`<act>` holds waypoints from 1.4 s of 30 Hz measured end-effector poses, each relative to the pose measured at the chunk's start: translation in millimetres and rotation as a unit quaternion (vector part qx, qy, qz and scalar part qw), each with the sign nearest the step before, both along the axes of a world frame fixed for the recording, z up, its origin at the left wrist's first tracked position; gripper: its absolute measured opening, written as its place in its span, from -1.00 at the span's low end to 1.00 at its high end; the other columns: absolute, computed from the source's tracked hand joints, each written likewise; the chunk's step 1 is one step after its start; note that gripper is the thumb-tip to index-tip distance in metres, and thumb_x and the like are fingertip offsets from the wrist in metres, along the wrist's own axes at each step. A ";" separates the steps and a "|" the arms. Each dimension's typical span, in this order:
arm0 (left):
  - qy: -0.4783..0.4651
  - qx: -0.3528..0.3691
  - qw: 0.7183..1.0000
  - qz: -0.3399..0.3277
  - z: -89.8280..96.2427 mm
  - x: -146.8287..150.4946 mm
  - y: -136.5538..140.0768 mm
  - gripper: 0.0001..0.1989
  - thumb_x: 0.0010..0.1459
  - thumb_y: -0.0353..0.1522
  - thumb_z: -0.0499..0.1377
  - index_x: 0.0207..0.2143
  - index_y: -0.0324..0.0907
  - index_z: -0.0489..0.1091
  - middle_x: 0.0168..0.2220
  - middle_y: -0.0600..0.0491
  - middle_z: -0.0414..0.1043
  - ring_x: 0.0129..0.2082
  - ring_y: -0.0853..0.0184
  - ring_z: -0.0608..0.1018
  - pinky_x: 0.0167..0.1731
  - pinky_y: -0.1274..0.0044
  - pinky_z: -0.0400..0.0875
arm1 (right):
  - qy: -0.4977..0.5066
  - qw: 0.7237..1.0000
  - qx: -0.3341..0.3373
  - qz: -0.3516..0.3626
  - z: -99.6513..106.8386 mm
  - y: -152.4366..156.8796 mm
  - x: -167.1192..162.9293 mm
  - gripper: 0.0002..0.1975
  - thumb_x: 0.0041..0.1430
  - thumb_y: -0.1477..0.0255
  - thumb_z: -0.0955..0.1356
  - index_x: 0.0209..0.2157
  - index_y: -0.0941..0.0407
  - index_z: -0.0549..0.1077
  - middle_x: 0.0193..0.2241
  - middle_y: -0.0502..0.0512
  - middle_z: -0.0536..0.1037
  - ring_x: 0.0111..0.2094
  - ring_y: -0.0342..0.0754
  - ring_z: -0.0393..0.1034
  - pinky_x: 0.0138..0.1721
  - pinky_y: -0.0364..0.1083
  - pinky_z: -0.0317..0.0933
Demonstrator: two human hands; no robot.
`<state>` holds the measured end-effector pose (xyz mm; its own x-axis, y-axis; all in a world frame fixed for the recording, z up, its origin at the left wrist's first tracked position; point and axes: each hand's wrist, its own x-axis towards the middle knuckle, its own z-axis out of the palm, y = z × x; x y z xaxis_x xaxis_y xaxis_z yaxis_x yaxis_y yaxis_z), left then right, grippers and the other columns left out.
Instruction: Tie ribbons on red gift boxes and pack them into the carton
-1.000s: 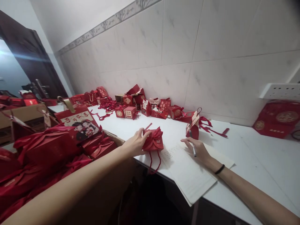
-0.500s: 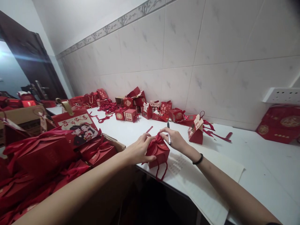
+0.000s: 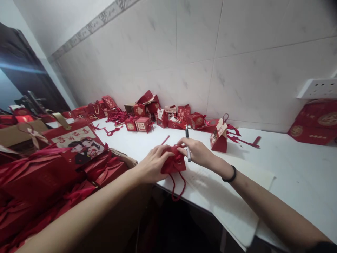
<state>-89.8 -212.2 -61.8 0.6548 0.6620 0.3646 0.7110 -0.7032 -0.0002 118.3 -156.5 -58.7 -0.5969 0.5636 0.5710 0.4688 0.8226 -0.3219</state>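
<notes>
A small red gift box (image 3: 179, 166) stands at the table's front edge, with a twisted red cord handle (image 3: 177, 199) hanging over the edge. My left hand (image 3: 152, 164) is closed around its left side, thumb hidden behind the fingers or box. My right hand (image 3: 198, 153) keeps a dark-and-clear pen (image 3: 187, 133) between its fingers, and its fingertips touch the box's top near the red ribbon. The exact pinch on the ribbon is partly covered by both hands. Beneath my right forearm lies a sheet of paper with writing (image 3: 231, 200).
At left, a carton (image 3: 123, 159) is heaped with red ribboned boxes (image 3: 34, 175). Several small red boxes (image 3: 143, 124) and loose ribbons (image 3: 116, 117) line the wall. A house-shaped box (image 3: 219, 140) stands to the right, and a larger red box (image 3: 313, 123) sits below a socket strip (image 3: 319, 88).
The box has tipped, so less of its top and bow shows. Both hands stay on it, the left having closed more over its side. The whole view has shifted slightly.
</notes>
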 end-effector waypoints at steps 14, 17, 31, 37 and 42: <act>-0.005 0.054 0.996 0.069 -7.4 1.1 8.7 -0.72 0.04 -0.20 0.17 -0.24 -0.16 0.37 -0.11 -0.06 0.27 -0.14 0.24 0.38 -0.11 0.40 0.35 | 0.025 0.994 -0.048 0.093 -32.0 18.0 -4.8 -0.86 0.18 0.34 0.20 -0.37 0.05 0.33 -0.39 0.04 0.44 -0.45 -0.05 0.34 -0.45 -0.13 0.20; -0.011 0.037 0.997 0.065 -4.7 2.6 8.0 -0.80 0.05 -0.27 0.16 -0.28 -0.19 0.36 -0.11 -0.07 0.27 -0.15 0.25 0.39 -0.12 0.39 0.36 | 0.018 0.996 -0.034 0.080 -24.6 13.5 -3.6 -0.88 0.15 0.41 0.21 -0.41 0.07 0.34 -0.43 0.05 0.44 -0.45 -0.05 0.34 -0.44 -0.13 0.20; -0.057 0.061 0.996 0.037 0.9 1.2 11.6 -0.97 0.11 -0.44 0.06 -0.38 -0.19 0.29 -0.16 -0.02 0.26 -0.16 0.29 0.38 -0.14 0.40 0.37 | 0.071 0.977 -0.202 0.015 -7.3 4.1 -3.9 -0.94 0.05 0.57 0.31 -0.40 0.15 0.37 -0.49 -0.01 0.47 -0.46 -0.13 0.35 -0.43 -0.20 0.16; -0.079 0.027 0.995 0.050 1.2 -1.3 13.1 -0.95 0.13 -0.44 0.04 -0.36 -0.19 0.28 -0.14 -0.02 0.24 -0.14 0.29 0.37 -0.12 0.40 0.35 | 0.074 0.945 -0.313 0.062 -9.0 14.1 -0.3 -0.94 0.01 0.57 0.30 -0.42 0.20 0.40 -0.55 -0.01 0.42 -0.48 -0.13 0.31 -0.48 -0.21 0.15; -0.084 0.022 0.995 0.050 -0.2 -1.6 15.2 -0.96 0.14 -0.44 0.03 -0.35 -0.19 0.26 -0.13 -0.03 0.23 -0.13 0.29 0.37 -0.10 0.41 0.33 | 0.072 0.954 -0.284 0.058 -10.2 14.5 -0.3 -0.98 0.03 0.57 0.32 -0.43 0.20 0.41 -0.53 0.01 0.45 -0.48 -0.13 0.34 -0.46 -0.21 0.15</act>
<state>-91.4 -197.0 -61.9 0.5143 0.7016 0.4932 0.7700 -0.6310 0.0947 118.1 -142.0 -68.9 -0.6120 0.7417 0.2743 0.3021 0.5398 -0.7857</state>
